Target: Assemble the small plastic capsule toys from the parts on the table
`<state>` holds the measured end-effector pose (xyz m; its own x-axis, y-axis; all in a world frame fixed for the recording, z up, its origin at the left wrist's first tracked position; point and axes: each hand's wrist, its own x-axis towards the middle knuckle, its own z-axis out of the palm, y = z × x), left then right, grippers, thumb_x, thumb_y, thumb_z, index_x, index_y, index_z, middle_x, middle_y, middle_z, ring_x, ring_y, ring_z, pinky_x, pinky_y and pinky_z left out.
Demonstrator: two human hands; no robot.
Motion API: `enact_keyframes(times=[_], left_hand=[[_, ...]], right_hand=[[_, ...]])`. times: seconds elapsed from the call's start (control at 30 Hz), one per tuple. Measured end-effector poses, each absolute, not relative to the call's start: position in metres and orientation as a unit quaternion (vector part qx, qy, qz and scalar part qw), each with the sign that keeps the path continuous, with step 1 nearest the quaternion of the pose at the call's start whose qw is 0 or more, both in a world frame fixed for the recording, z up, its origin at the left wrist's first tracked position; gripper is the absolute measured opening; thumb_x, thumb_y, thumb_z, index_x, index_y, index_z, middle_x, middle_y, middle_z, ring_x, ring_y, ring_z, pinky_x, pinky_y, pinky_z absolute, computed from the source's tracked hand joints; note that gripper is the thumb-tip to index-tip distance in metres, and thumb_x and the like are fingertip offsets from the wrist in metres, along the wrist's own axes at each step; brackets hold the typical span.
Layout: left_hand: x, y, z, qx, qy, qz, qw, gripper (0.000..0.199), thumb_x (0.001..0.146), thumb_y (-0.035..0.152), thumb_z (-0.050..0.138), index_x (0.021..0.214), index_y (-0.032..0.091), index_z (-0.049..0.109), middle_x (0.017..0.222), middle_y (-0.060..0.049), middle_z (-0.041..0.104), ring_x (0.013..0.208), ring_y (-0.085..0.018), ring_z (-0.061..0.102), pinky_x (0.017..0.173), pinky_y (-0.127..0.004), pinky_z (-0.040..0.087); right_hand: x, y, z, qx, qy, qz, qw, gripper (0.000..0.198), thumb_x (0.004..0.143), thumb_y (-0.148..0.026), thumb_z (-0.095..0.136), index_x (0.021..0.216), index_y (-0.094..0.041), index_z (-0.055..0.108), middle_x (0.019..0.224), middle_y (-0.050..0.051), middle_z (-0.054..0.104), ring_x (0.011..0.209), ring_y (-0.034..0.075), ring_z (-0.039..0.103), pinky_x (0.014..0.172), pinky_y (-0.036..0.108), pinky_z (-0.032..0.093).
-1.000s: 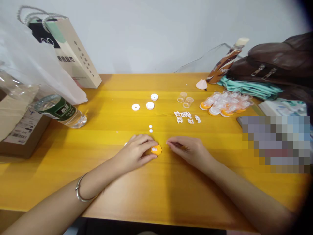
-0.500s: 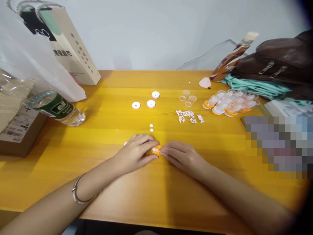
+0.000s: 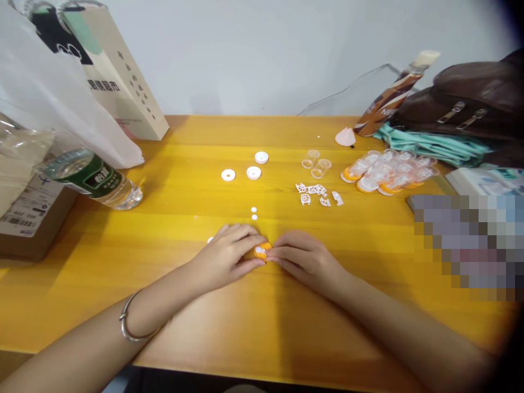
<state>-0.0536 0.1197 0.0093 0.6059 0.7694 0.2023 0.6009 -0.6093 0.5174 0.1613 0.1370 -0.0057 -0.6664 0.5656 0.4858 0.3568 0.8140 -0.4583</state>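
Observation:
A small orange disc [image 3: 262, 251] with a white piece on it lies on the yellow table [image 3: 262, 327]. My left hand [image 3: 227, 256] grips its left side with thumb and fingers. The fingertips of my right hand [image 3: 305, 257] pinch its right side. Two tiny white dots [image 3: 254, 213] lie just beyond the hands. Further back are three white round caps [image 3: 245, 172], several white lattice pieces [image 3: 318, 194] and two clear small cups [image 3: 316, 164].
A row of clear cups with orange bases [image 3: 388, 173] lies at the right. A plastic water bottle [image 3: 92, 177], a cardboard box [image 3: 28, 218] and a paper bag [image 3: 118, 71] stand at the left. A brown bag [image 3: 470, 109] and a drink bottle [image 3: 393, 95] are at the back right.
My right hand has moved left and its fingertips now meet the orange disc. The left hand has kept its hold on the disc.

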Motion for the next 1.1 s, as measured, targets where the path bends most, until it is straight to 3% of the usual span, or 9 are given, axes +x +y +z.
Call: enact_keyframes(times=[0.4, 0.77, 1.1], left_hand=[[-0.053, 0.12, 0.012, 0.873, 0.394, 0.201, 0.206, 0.031, 0.086, 0.034, 0.051, 0.113, 0.02, 0.054, 0.104, -0.008, 0.058, 0.095, -0.019, 0.053, 0.084, -0.035, 0.041], [-0.054, 0.119, 0.012, 0.871, 0.395, 0.201, 0.21, 0.031, 0.087, 0.033, 0.051, 0.114, 0.02, 0.054, 0.105, -0.008, 0.058, 0.096, -0.019, 0.053, 0.086, -0.035, 0.041], [-0.054, 0.12, 0.009, 0.871, 0.399, 0.212, 0.195, 0.029, 0.086, 0.035, 0.051, 0.112, 0.021, 0.056, 0.102, -0.007, 0.06, 0.093, -0.019, 0.054, 0.083, -0.035, 0.041]], right_hand=[[0.165, 0.139, -0.004, -0.269, -0.868, 0.214, 0.359, 0.01, 0.083, -0.018, 0.057, 0.088, -0.018, 0.066, 0.08, 0.005, 0.066, 0.073, 0.013, 0.06, 0.067, 0.025, 0.05], [0.17, 0.138, -0.001, -0.247, -0.906, 0.151, 0.309, 0.013, 0.082, -0.024, 0.061, 0.091, -0.021, 0.068, 0.081, 0.004, 0.066, 0.072, 0.014, 0.057, 0.067, 0.028, 0.046], [0.168, 0.138, 0.0, -0.26, -0.903, 0.183, 0.29, 0.012, 0.084, -0.021, 0.057, 0.083, -0.02, 0.068, 0.082, 0.005, 0.065, 0.072, 0.013, 0.057, 0.067, 0.026, 0.046]])
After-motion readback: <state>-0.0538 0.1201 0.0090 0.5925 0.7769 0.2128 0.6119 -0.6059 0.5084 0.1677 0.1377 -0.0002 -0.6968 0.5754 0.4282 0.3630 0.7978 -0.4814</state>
